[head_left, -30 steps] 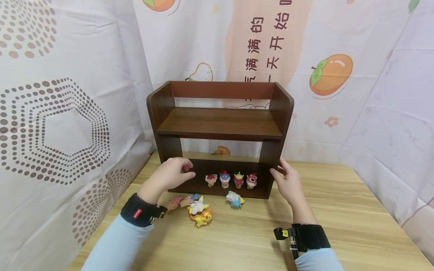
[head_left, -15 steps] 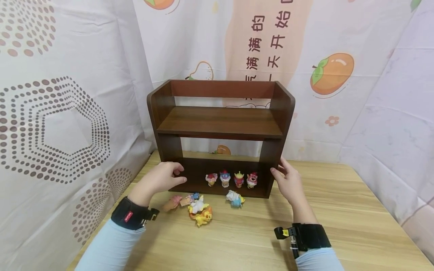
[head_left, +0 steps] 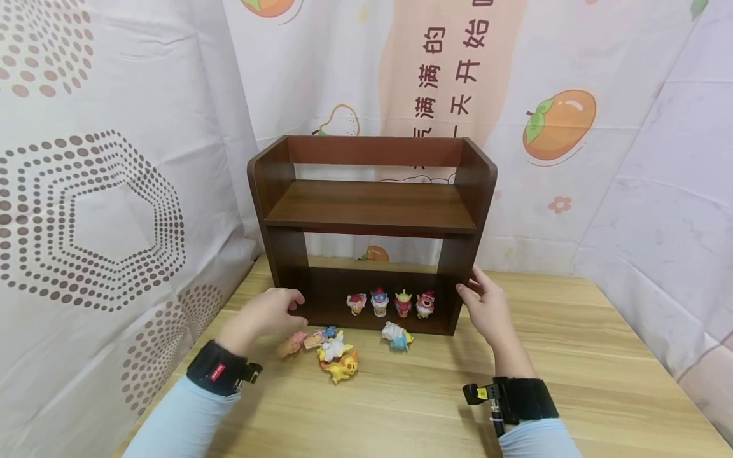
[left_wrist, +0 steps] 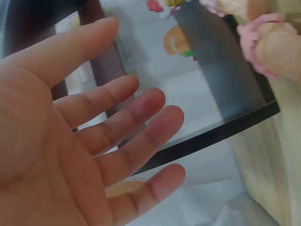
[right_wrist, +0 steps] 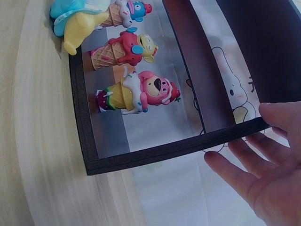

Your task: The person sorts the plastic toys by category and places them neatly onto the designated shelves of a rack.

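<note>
A dark brown two-tier shelf (head_left: 371, 210) stands on the table. On its lower board stand ice-cream-cone figurines: a pink bear (right_wrist: 153, 89), a red one with a yellow head (right_wrist: 124, 51), a blue-headed one (head_left: 379, 302) and a pink-topped one (head_left: 356, 303). My left hand (head_left: 269, 315) is at the shelf's lower left corner, fingers spread and loosely bent, nothing in the palm. A pink cone figurine (left_wrist: 270, 44) lies near it. My right hand (head_left: 487, 308) holds the right side panel's front edge, thumb on the inner side, fingers outside.
On the table in front of the shelf lie a blue-and-white figurine (head_left: 397, 336), yellow ones (head_left: 340, 366), and a blue-topped cone (head_left: 319, 337). Printed curtains (head_left: 550, 210) hang behind and beside the wooden table (head_left: 412, 407).
My left hand has drawn back left and down, away from the figurines, to the shelf's lower left corner. My right hand stays at the right panel. The figurines have not moved.
</note>
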The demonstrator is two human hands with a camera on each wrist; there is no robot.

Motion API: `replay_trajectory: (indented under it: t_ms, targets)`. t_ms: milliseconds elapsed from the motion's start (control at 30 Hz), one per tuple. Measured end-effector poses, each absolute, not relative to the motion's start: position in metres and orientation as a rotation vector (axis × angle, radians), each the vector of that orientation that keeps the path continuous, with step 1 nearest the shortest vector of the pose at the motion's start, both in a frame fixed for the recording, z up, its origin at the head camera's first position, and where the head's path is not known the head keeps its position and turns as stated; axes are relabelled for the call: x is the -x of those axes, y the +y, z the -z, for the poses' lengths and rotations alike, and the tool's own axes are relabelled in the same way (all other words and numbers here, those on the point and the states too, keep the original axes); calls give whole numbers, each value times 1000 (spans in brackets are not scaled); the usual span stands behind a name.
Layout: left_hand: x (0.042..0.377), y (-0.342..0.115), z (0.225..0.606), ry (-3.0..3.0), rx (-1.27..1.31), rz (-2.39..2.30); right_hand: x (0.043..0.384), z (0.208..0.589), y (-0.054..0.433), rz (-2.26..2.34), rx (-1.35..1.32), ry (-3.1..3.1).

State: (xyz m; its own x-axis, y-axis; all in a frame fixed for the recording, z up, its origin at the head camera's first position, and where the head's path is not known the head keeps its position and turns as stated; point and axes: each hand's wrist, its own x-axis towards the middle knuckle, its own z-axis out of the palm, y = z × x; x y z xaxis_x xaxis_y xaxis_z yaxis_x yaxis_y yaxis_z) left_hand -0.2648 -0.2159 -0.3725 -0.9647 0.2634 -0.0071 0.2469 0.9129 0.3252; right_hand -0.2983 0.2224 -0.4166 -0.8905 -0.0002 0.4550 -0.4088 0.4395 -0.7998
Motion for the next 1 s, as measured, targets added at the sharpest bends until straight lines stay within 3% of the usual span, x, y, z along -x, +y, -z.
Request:
replay_trajectory:
  t_ms: [1000]
  targets:
    - [266,-209,428,2986,-353,-298,293,409,218,-1461,-353,-2304]
